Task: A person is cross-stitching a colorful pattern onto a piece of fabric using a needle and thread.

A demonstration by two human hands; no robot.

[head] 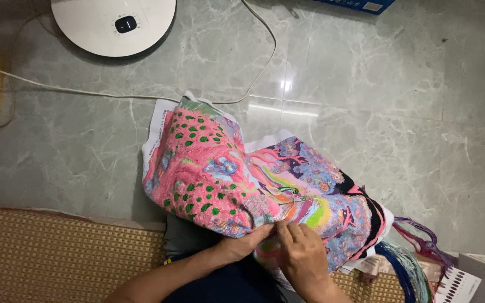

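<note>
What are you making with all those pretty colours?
A person is working on a big colourful embroidered cloth spread over their lap. The left hand grips the cloth's near edge, partly tucked under it, while the right hand pinches at the fabric just beside it; any needle is too small to make out. Bundles of coloured thread lie to the right, and a round white appliance sits on the tiled floor.

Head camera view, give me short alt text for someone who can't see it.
Two bare hands, left hand and right hand, meet at the near edge of a large colourful pink embroidered cloth spread over a grey-green marble floor. A round white appliance base sits top left.
</note>
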